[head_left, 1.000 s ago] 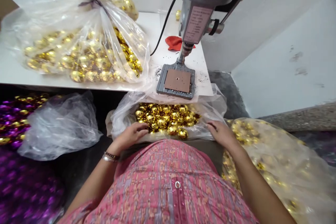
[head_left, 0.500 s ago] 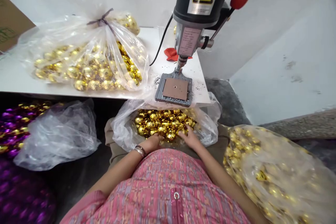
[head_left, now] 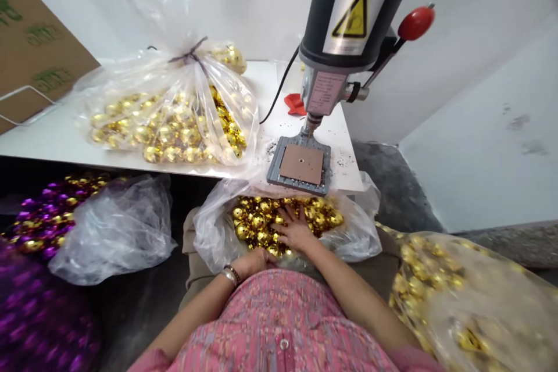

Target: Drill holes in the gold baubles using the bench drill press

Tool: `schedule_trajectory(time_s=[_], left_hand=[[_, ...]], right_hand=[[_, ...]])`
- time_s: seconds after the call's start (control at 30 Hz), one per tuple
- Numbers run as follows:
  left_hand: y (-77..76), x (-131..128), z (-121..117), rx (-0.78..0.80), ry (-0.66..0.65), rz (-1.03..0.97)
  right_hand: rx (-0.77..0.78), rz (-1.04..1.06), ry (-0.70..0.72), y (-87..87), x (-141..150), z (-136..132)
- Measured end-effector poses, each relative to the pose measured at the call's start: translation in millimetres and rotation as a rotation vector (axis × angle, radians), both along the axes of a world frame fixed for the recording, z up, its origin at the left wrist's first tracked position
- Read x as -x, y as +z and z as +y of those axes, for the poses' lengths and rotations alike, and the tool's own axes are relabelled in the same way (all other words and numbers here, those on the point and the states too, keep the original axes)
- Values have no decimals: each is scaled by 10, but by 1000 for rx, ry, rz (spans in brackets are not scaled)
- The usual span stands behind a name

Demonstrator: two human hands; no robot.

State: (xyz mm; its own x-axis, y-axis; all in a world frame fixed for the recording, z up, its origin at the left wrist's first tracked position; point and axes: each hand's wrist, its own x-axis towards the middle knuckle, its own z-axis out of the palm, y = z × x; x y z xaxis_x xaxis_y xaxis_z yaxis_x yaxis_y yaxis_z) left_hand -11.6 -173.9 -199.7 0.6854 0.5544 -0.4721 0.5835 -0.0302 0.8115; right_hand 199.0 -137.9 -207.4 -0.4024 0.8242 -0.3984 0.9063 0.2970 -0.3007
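The right hand (head_left: 297, 233) has just moved. A second ago both hands were far apart, at the two sides of the open clear bag (head_left: 214, 233). Half a second ago they were close together at the near edge of the gold balls (head_left: 258, 221). Now the right hand reaches further in and lies on top of the pile, so it looks like the work is with the balls themselves, not just the sides of the bag. Its grip is wide, with the fingers spread out and touching the balls, and I see no ball picked up in it. The left hand (head_left: 256, 263) is low, at the near edge of the bag, next to the shirt (head_left: 279, 325). Its fingers look bent in, but I cannot tell if its grip holds the plastic or a ball, or nothing. The gold balls sit in the open bag on the person's lap, just in front of the worktop (head_left: 56, 142). Up on the worktop, the drill (head_left: 357, 23) stands over a flat brown block (head_left: 300, 165).
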Motion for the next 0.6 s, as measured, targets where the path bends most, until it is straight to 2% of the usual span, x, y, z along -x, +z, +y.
schedule_trajectory(time_s=[0.1, 0.2, 0.27, 0.33, 0.4, 0.47, 0.53, 0.6], left_hand=[[-13, 86, -32, 81, 46, 39], [-20, 97, -28, 112, 117, 52], [6, 69, 19, 44, 182, 47], [66, 39, 124, -114, 292, 57], [148, 35, 297, -307, 430, 118], [229, 60, 516, -436, 550, 244], [279, 78, 718, -448, 618, 430], [262, 29, 828, -361, 601, 604]], right_hand=[[-1, -131, -160, -100, -239, 106], [-11, -230, -329, -179, -526, 35], [-15, -266, -415, -236, -654, -45], [-42, -265, -468, -294, -695, -105], [-81, -236, -486, -345, -660, -137], [-112, -184, -459, -387, -579, -150], [-117, -128, -413, -428, -495, -164], [-87, -97, -398, -483, -444, -188]])
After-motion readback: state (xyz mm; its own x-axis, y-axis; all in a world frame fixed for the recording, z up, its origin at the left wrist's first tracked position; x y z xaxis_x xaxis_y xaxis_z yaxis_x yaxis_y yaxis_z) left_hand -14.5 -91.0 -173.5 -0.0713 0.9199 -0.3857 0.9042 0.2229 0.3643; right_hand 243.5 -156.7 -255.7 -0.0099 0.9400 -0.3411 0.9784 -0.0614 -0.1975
